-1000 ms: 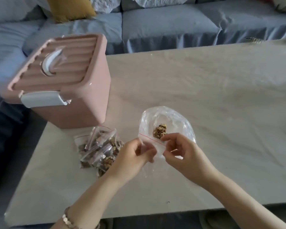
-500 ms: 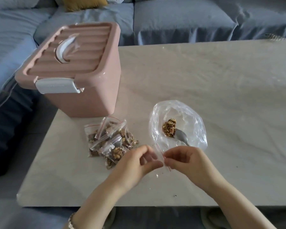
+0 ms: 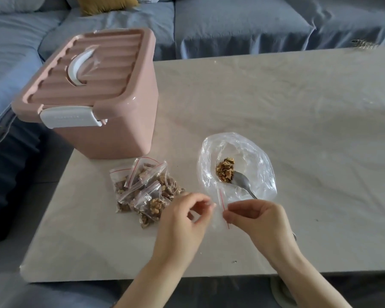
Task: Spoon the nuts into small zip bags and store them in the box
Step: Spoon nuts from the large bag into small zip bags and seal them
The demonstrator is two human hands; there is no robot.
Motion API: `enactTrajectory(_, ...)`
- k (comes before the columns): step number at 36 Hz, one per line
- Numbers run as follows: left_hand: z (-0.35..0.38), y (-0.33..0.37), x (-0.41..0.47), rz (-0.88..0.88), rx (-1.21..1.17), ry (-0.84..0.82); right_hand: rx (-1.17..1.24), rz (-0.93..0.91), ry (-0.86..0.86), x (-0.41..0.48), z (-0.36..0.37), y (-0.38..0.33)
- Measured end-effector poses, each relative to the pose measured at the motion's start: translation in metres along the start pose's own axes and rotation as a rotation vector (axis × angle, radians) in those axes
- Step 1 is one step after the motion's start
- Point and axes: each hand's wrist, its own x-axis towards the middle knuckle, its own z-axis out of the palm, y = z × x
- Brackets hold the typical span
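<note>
The job looks more than half done. A pile of small filled bags (image 3: pixel 145 190) lies on the counter (image 3: pixel 298 130), just in front of the pink box (image 3: pixel 111 130). They have nuts inside and look zipped, but none is in the box yet. The box lid (image 3: pixel 87 70) is on and its white clip (image 3: pixel 69 117) is down.

Only 1 little heap of nuts (image 3: pixel 226 170) is left in the big clear bag (image 3: pixel 262 165). The spoon (image 3: pixel 242 183) rests in that bag, its tip touching the nuts. No hand is on it.

The 2 hands are close together in front of the big bag, with 1 empty small bag (image 3: pixel 218 218) between them. The right hand (image 3: pixel 258 218) pinches the bag at its red line. The left hand (image 3: pixel 182 221) has curled fingers right at the bag's other side, but it is blurry, so I cannot tell if it pinches the bag too.

What is left, I think: open this bag, spoon in the last nuts, zip it, open the box and put all the bags inside.
</note>
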Motion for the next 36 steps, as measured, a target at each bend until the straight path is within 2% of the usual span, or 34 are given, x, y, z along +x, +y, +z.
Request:
enactTrajectory(2, 0.005, 0.01, -0.004, -0.095, -0.096, -0.077, -0.018, -0.055, -0.007, -0.002, 0.003, -0.003)
enactTrajectory(6, 0.007, 0.026, -0.006, -0.266, -0.257, -0.057, -0.033, -0.156, -0.052, -0.008, 0.003, -0.009)
enactTrajectory(9, 0.004, 0.032, -0.006, -0.305, -0.328, -0.051, -0.124, -0.244, -0.105, -0.014, 0.002, -0.011)
enactTrajectory(15, 0.002, 0.039, -0.004, -0.434, -0.523, -0.088, -0.228, -0.326, -0.094, -0.013, 0.0, -0.006)
enactTrajectory(25, -0.002, 0.037, -0.004, -0.519, -0.554, -0.126, -0.293, -0.372, -0.115, -0.016, 0.002, -0.005)
enactTrajectory(36, -0.008, 0.038, -0.005, -0.485, -0.514, -0.207, -0.281, -0.338, -0.126, -0.015, 0.001, -0.004)
